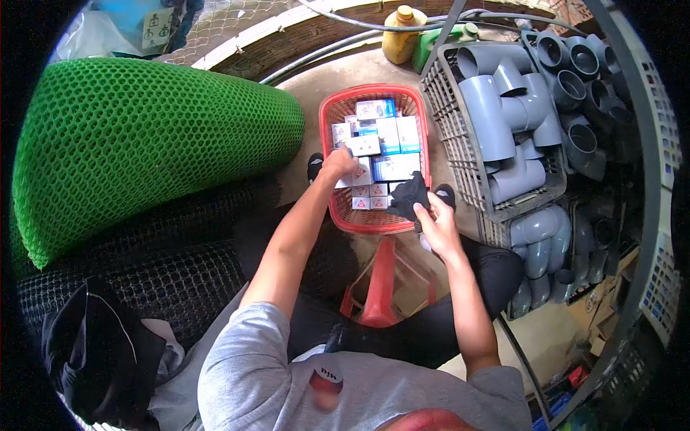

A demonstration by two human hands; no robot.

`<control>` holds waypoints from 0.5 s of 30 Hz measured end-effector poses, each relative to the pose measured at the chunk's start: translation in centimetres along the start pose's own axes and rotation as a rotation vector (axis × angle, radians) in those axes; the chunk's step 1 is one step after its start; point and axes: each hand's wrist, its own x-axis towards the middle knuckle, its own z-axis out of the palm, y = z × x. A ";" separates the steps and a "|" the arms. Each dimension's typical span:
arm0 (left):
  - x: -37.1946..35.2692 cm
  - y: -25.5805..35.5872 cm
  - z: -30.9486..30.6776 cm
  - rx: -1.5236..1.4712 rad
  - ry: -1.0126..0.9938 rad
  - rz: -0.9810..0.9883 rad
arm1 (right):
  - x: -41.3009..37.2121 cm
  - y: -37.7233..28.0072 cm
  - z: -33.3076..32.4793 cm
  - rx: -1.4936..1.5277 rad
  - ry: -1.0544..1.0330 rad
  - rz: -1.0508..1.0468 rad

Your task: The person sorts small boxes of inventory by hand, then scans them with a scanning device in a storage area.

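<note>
The likeliest trouble is at your left grip, whose fingers meet the white box toward the left edge of the basket. I cannot tell whether they are clamped on it or only resting there. If the hold is on one end alone, the box could twist and drop back among the others, or a careless lift could knock over the packs crowded beside it.

Your right grip is closed on the black cloth, thumb against fingers, above the basket's near right corner. Its loose folds hang over the boxes there, so they might snag a carton corner, drag one out of line or hide what lies underneath.

The white box is small and oblong, with reddish marks on its upper face; the lettering is too small to read. It lies left of the basket's middle, toward the far edge, apparently on top of other packs. The cloth looks dull, thin and crumpled, with a ragged outline. The small cartons near the basket's near edge bear similar red marks.
</note>
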 end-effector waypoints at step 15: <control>-29.8 3.2 2.6 -1.957 -0.667 0.201 | -10.7 -8.7 5.1 -0.418 -0.108 -0.364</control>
